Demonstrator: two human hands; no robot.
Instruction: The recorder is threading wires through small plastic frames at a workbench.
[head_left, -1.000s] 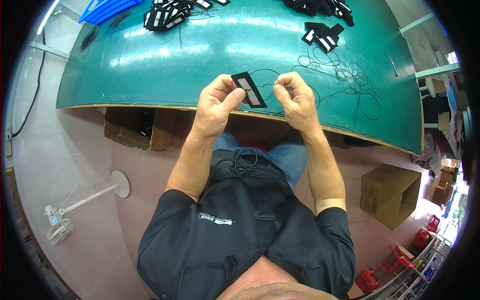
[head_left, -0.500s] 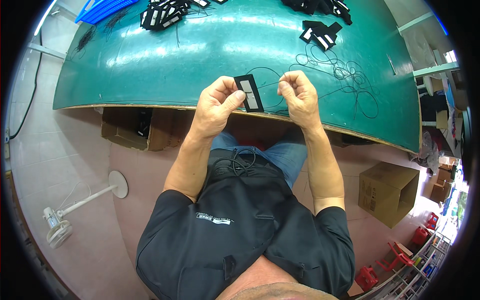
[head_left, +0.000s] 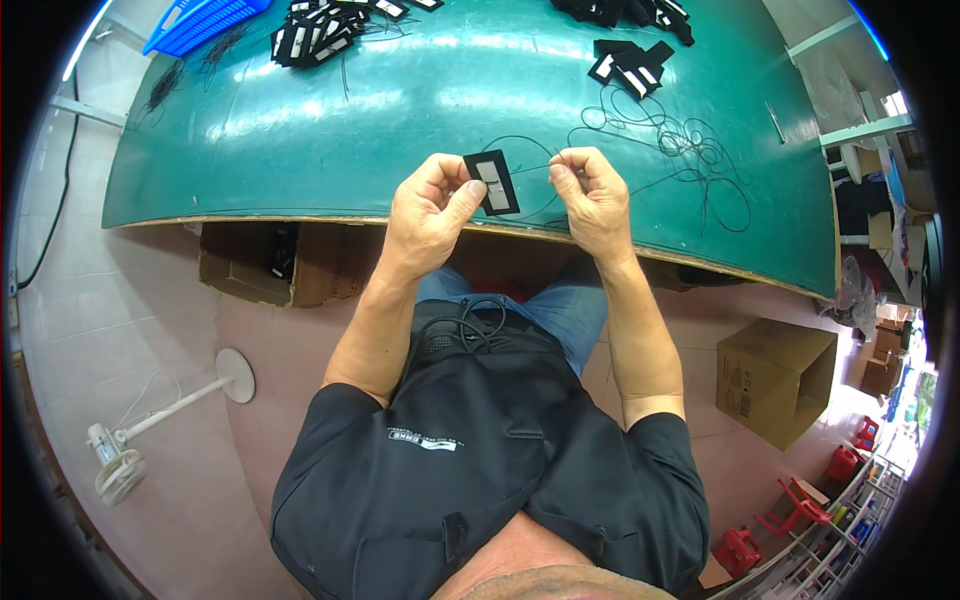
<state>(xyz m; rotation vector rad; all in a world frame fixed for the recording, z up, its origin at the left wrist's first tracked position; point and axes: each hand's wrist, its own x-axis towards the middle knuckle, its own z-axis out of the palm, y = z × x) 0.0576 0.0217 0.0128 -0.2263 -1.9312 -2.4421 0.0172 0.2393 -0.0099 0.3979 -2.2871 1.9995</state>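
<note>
One flat, black, rectangular piece with a white rectangular panel (head_left: 493,190) is seen in the head view, held by the left hand (head_left: 425,215) near the front edge of a glossy green desk (head_left: 280,150). It is pinched at its left side, with the thumb laid on the panel and the curled fingers set behind. Its long axis is pointed away from the body, the far end tipped slightly leftward, so that the line between the two hands is crossed by it. The piece is touched by the left hand alone; the right hand (head_left: 597,205) is placed to its right, apart from it. There, thumb and forefinger are closed tip to tip on a thin black cord (head_left: 530,169), which is stretched nearly straight toward the piece. Whether the cord is passed through the piece cannot be told. Farther right, loose cord loops (head_left: 690,150) are spread on the desk. Beyond them, a small heap of similar black-and-white pieces (head_left: 630,68) is laid; a larger heap (head_left: 315,35) is piled at the far left, near a blue plastic basket (head_left: 205,22).
</note>
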